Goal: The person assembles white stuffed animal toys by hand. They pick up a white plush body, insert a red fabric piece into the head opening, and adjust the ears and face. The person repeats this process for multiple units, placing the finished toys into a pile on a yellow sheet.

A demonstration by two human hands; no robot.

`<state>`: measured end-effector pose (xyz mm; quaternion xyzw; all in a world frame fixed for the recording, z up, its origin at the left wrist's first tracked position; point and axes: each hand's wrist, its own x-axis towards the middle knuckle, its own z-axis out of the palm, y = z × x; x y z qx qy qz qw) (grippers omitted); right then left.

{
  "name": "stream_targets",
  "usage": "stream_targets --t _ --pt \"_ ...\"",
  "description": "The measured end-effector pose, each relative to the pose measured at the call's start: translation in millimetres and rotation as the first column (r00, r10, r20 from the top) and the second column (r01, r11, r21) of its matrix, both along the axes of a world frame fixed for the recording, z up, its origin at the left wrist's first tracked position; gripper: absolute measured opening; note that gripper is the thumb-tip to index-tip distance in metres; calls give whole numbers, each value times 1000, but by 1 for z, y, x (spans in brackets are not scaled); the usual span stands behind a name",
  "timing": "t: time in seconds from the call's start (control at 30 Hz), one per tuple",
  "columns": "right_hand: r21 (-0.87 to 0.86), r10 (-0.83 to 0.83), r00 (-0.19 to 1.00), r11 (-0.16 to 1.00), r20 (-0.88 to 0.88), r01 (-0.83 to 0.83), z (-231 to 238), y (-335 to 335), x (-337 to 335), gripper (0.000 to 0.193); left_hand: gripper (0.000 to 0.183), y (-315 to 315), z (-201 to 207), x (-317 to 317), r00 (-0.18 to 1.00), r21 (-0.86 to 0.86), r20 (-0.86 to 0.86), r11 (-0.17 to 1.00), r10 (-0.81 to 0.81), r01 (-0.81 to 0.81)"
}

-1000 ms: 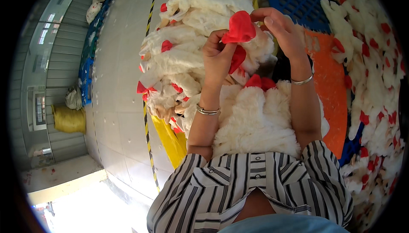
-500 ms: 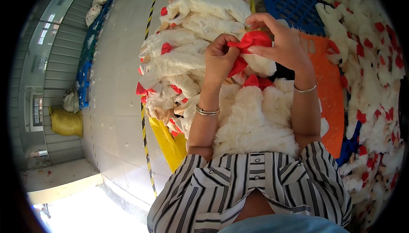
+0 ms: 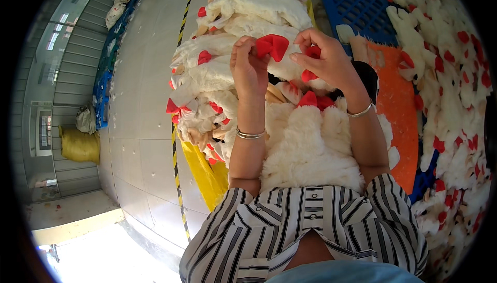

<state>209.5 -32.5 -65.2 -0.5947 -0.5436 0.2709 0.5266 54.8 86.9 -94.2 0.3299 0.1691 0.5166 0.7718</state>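
Note:
My left hand is raised over the pile, its fingertips pinched on a folded red fabric piece that sticks out to the right. To its right, my right hand is held with thumb and forefinger apart. Red patches show behind its thumb, beside white fur; what they belong to is partly hidden by the hand. Beneath both wrists, a white furry plush skin with red tips lies against my striped shirt.
Ahead lies a heap of white plush skins with red parts. A blue plastic pallet and an orange sheet are at the right, beside more plush skins. Yellow-black tape marks the tiled floor; a yellow sack stands far left.
My hands have moved apart. The red fabric that was between both hands is now in my left hand, which has shifted slightly left; my right hand has drawn back slightly and lowered.

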Motion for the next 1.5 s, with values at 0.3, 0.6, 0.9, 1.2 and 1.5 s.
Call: stream_targets --t 0.3,0.6,0.9,1.2,1.5 --pt "201 16 998 979 65 -28 -14 10 -11 17 12 -15 11 4 995 97 -39 991 -89 92" --pt "52 17 946 999 -325 0 -7 4 0 10 23 -11 -7 8 932 129 -288 955 -221 266" --pt "150 -8 884 985 -467 88 -10 0 15 14 64 -2 -39 4 559 312 -828 784 -53 537" --pt "290 79 786 948 -613 130 0 -13 28 13 40 11 -85 6 457 492 -844 745 281 450" --pt "40 42 993 999 -114 -37 -6 -5 7 28 10 -7 -4 -1 930 37 -337 986 -144 166"
